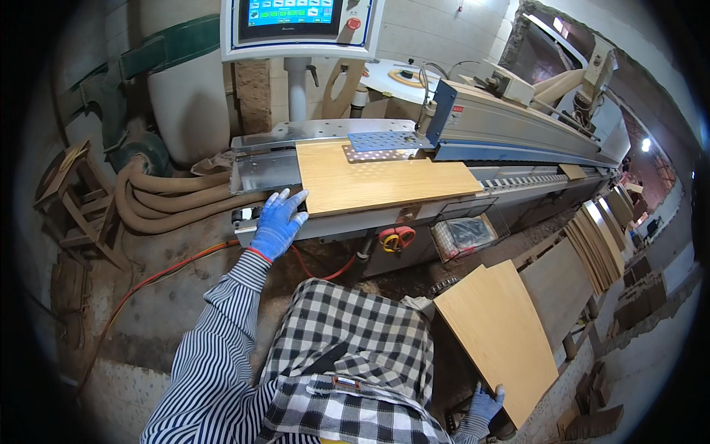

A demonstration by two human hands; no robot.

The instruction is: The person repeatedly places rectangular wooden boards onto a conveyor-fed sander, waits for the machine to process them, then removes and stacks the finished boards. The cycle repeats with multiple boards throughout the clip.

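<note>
My left hand [279, 226], in a blue work glove, rests against the near left corner of a light wood-grain panel [384, 181] with its fingers stretched out and apart. That panel lies flat on the bed of a long edge-banding machine [518, 122], its far side partly beneath a blue perforated plate [384, 140]. Down at the lower right, my right hand [483, 405], also gloved, grips the near edge of a second wood-grain panel [503, 333]. The thumb shows on its near side; the other fingers are partly hidden.
A control screen [290, 16] with a red button stands above the machine. Brown hoses [159, 196] run at the left beside a wooden stool [78, 200]. Red-handled scissors [397, 238] hang on the machine's front, near a wire basket [464, 235]. More boards [595, 244] are stacked at right.
</note>
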